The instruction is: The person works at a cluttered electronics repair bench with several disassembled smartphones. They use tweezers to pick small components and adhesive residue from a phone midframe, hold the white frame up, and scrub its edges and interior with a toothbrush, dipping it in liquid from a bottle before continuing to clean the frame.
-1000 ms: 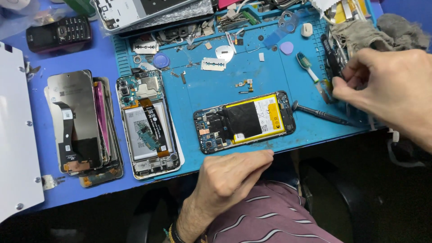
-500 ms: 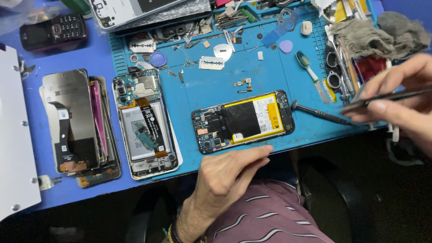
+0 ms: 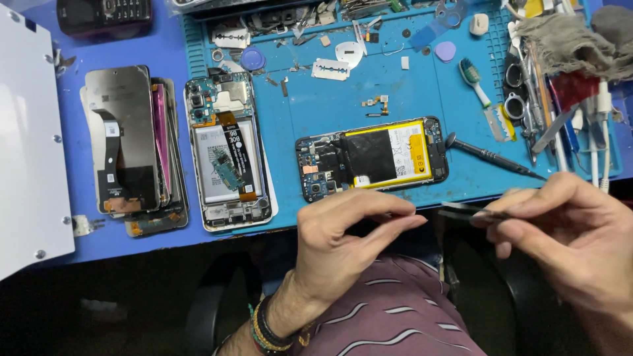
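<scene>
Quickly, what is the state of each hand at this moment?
Left hand: fingers curled, pinched together; whether it holds anything cannot be told.
Right hand: closed on dark tweezers.

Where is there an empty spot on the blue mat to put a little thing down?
Bare mat shows between the flat razor blade and the opened phone with the yellow battery, and between that phone and the opened phone with the white battery. The right edge near the blue-headed toothbrush and grey rag is crowded with tools.
</scene>
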